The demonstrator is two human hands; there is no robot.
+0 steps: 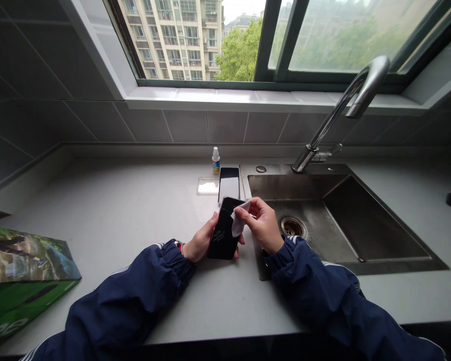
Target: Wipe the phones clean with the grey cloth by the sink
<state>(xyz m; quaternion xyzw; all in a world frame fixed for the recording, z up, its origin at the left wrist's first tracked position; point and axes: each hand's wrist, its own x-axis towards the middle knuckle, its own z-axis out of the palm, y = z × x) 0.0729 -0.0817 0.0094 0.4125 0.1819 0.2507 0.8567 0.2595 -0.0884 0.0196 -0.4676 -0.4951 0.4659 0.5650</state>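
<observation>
One dark phone (pixel 222 240) is clasped by its edges in the left hand (pixel 200 241), above the counter (pixel 143 200) left of the sink (pixel 285 186); the right hand (pixel 266 224) pinches a pale cloth (pixel 239 223) against it. Farther off stands a small bottle (pixel 215 163).

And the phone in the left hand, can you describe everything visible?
The phone is a dark, glossy slab with rounded corners, a lighter rim and pale marks like lettering on its upward face. Held left of the sink, its far end leans slightly right. The left hand grips its long sides; the right hand holds a pale, zigzag-edged cloth against its upper right part.
</observation>
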